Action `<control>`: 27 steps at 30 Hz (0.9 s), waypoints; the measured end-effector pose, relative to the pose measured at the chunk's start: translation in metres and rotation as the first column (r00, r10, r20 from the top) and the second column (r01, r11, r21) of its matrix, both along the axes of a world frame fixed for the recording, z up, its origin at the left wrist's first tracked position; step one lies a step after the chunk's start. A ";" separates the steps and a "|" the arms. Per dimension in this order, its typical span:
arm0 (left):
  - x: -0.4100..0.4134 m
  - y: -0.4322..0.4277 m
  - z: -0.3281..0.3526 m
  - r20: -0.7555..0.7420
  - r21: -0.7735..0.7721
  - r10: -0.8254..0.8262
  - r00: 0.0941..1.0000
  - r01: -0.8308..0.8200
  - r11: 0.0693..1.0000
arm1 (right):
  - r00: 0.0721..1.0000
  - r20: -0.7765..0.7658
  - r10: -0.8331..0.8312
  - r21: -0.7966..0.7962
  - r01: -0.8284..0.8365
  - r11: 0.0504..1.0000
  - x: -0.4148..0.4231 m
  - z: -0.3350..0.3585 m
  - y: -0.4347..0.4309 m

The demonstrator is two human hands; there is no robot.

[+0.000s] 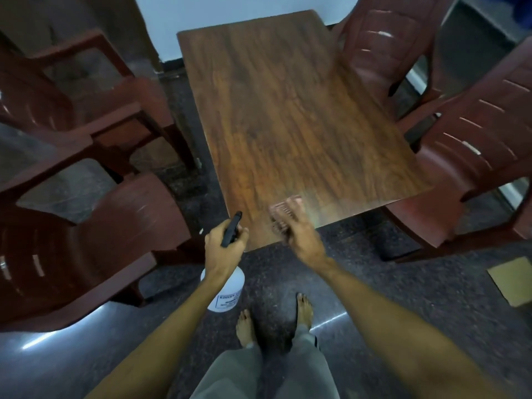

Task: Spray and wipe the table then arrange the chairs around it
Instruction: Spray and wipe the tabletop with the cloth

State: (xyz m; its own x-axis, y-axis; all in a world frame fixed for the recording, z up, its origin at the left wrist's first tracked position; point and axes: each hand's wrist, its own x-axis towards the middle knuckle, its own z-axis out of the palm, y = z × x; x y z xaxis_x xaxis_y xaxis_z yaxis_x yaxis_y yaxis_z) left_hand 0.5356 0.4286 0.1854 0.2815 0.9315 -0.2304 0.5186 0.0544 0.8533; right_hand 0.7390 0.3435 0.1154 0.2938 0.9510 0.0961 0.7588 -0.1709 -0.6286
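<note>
Speckled floor [388, 272], wooden table [288, 110], maroon chairs [115, 226], gripped spray bottle [226, 290]

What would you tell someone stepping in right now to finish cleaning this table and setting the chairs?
Left hand grips the white spray bottle off the wooden table's near corner.
Right hand, blurred, lies on a reddish cloth at its near edge; grip unclear.
Maroon plastic chairs stand askew, two each side.
Wiping seems under way; finish it, then set the chairs in.
</note>
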 end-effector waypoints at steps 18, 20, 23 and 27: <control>0.109 -0.031 0.018 0.018 -0.017 -0.043 0.999 0.044 0.999 | 0.952 -0.014 -0.305 -0.061 0.303 0.951 0.117 -0.012 -0.019; 0.127 -0.035 0.018 0.002 -0.019 -0.061 0.998 0.061 0.998 | 0.998 -0.015 -0.061 -0.052 0.060 0.997 0.109 -0.010 -0.028; 0.164 -0.041 0.018 -0.018 -0.019 -0.093 0.996 0.092 0.996 | 0.989 -0.053 -0.138 -0.015 0.138 0.990 0.165 -0.005 -0.048; 0.213 -0.049 0.022 -0.023 -0.004 -0.113 0.993 0.113 0.994 | 0.882 -0.067 -0.467 -0.065 0.463 0.884 0.249 -0.016 -0.067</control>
State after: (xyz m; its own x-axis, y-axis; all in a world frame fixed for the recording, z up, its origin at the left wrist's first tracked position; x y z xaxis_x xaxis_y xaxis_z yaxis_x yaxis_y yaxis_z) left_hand 0.7489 0.3793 0.2076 0.3796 0.8934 -0.2403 0.5411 -0.0037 0.8409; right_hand 0.9879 0.2763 0.0993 0.7080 0.7061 0.0142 0.5338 -0.5220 -0.6653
